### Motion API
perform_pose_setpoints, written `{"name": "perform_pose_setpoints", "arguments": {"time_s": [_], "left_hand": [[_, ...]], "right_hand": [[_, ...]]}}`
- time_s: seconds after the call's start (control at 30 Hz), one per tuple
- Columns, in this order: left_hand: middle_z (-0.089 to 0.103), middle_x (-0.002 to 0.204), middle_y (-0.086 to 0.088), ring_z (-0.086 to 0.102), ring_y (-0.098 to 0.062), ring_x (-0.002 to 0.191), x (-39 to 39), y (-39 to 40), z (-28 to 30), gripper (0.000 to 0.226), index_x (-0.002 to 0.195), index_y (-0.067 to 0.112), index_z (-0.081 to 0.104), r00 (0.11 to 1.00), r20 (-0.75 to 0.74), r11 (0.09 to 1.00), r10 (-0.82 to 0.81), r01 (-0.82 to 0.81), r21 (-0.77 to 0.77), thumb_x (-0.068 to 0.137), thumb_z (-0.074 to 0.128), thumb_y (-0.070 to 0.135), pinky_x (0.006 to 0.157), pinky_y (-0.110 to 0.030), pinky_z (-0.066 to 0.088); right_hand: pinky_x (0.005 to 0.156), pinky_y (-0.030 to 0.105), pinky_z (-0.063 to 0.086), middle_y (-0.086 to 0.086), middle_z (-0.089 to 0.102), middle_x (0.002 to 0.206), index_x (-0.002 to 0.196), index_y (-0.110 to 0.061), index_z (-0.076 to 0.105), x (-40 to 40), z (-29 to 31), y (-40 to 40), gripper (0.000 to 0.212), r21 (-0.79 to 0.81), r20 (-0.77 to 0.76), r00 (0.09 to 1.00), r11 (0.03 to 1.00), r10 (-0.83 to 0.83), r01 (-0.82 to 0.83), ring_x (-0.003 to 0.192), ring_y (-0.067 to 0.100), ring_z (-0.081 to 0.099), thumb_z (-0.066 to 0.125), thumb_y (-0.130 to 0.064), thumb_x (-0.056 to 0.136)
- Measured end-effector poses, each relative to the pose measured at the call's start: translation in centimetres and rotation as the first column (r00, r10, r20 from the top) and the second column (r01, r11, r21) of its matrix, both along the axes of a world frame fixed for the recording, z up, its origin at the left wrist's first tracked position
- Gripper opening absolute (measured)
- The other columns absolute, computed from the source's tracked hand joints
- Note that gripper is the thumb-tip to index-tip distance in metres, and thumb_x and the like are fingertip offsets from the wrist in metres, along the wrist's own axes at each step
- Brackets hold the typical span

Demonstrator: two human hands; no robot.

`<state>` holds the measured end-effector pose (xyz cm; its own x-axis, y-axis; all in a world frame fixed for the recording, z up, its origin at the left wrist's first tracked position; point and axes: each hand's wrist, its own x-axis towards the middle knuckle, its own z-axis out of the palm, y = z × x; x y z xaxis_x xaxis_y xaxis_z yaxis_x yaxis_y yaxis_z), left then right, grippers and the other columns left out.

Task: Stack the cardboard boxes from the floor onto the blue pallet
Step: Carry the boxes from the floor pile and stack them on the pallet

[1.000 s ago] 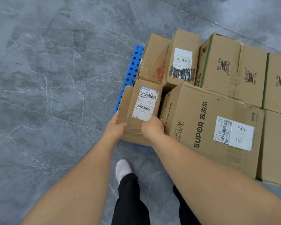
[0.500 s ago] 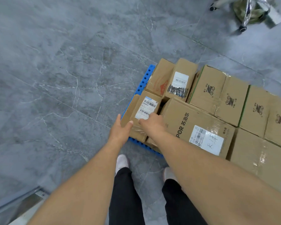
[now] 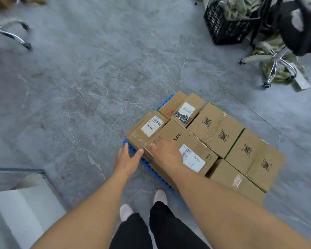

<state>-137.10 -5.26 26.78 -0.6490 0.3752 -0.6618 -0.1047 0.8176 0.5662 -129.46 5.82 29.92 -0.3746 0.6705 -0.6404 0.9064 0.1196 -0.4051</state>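
Both hands are released: the left hand (image 3: 127,159) hangs with straight fingers just beside the near corner of the small box (image 3: 147,131), and the right hand (image 3: 166,151) lies flat on the big box (image 3: 184,147). All boxes in view sit on the pallet (image 3: 145,161), right in front. No box on the floor shows, so I judge the next one lies out of view.

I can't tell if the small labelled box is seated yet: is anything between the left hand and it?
Nothing visible does. The left hand hovers open over the blue pallet edge, beside the small labelled box; bare pallet lies between them.
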Motion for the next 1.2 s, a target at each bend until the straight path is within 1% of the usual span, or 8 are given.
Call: {"name": "perform_pose_setpoints", "arguments": {"time_s": [0.13,0.3,0.43,0.6,0.73,0.93,1.07,1.2], "left_hand": [[0.011,0.157,-0.005,0.012,-0.021,0.144,4.1,-1.4,2.7,0.078,0.15,0.023,0.012,0.999,0.012,0.998,0.052,-0.052,0.025,0.088,0.053,0.049,0.112,-0.037,0.018],[0.015,0.157,-0.003,0.017,-0.024,0.143,8.7,-2.8,5.4,0.082,0.15,0.024,0.006,0.993,-0.013,0.99,0.119,-0.117,0.083,0.088,0.055,0.047,0.112,-0.039,0.021],[0.016,0.157,-0.001,0.019,-0.025,0.142,13.6,-4.6,7.0,0.083,0.149,0.029,0.002,0.978,0.024,0.966,0.207,-0.208,0.156,0.088,0.054,0.047,0.111,-0.04,0.023],[0.015,0.157,-0.002,0.02,-0.025,0.142,20.7,-7.0,8.1,0.085,0.149,0.03,-0.001,0.964,0.041,0.942,0.263,-0.265,0.204,0.087,0.055,0.049,0.11,-0.041,0.025],[0.014,0.157,-0.002,0.019,-0.025,0.142,25.7,-8.2,8.6,0.086,0.149,0.029,0.0,0.952,0.044,0.934,0.303,-0.306,0.186,0.087,0.055,0.05,0.11,-0.04,0.025],[0.009,0.158,0.001,0.015,-0.024,0.143,31.7,-7.8,9.7,0.085,0.149,0.029,-0.002,0.924,0.072,0.899,0.376,-0.382,0.215,0.088,0.054,0.049,0.112,-0.042,0.022],[0.01,0.158,0.001,0.016,-0.025,0.143,35.5,-6.1,10.3,0.084,0.149,0.031,-0.002,0.888,0.061,0.861,0.455,-0.457,0.225,0.089,0.053,0.048,0.111,-0.043,0.023],[0.013,0.157,-0.002,0.017,-0.028,0.142,40.9,-2.9,10.0,0.085,0.149,0.031,-0.004,0.848,0.047,0.826,0.528,-0.526,0.203,0.089,0.053,0.049,0.111,-0.043,0.024]], "right_hand": [[0.075,0.033,0.04,0.011,0.054,0.117,0.115,-0.007,0.053,3.6,2.0,-0.9,0.045,0.029,-0.032,0.998,0.999,0.046,-0.045,0.104,0.029,0.054,0.049,-0.042,0.087],[0.075,0.034,0.045,0.007,0.061,0.107,0.094,-0.015,0.053,7.7,4.6,-1.7,0.018,0.061,-0.098,0.994,0.997,0.054,-0.048,0.092,0.026,0.055,0.051,-0.029,0.084],[0.084,0.038,0.042,0.008,0.051,0.126,0.124,-0.012,0.048,12.3,5.9,-3.4,0.047,0.117,-0.068,0.989,0.986,0.13,-0.122,0.112,0.028,0.049,0.049,-0.038,0.085],[0.095,0.041,0.04,0.011,0.038,0.138,0.136,-0.013,0.037,18.6,7.0,-5.9,0.058,0.157,-0.038,0.97,0.96,0.241,-0.233,0.121,0.03,0.042,0.046,-0.043,0.088],[0.088,0.039,0.046,0.01,0.042,0.129,0.133,-0.009,0.039,23.1,8.0,-7.3,0.058,0.116,-0.067,0.969,0.966,0.239,-0.23,0.111,0.028,0.048,0.046,-0.044,0.086],[0.082,0.031,0.041,0.012,0.047,0.121,0.12,-0.008,0.046,28.2,8.8,-5.8,0.044,0.125,-0.098,0.959,0.959,0.267,-0.254,0.107,0.029,0.05,0.051,-0.036,0.086],[0.082,0.032,0.039,0.011,0.05,0.123,0.121,-0.009,0.048,31.3,9.1,-3.2,0.044,0.17,-0.128,0.933,0.934,0.336,-0.313,0.111,0.029,0.05,0.053,-0.035,0.086],[0.079,0.032,0.043,0.01,0.047,0.123,0.125,-0.011,0.047,35.6,8.6,0.3,0.046,0.225,-0.065,0.867,0.853,0.494,-0.47,0.104,0.025,0.051,0.047,-0.04,0.09]]}}
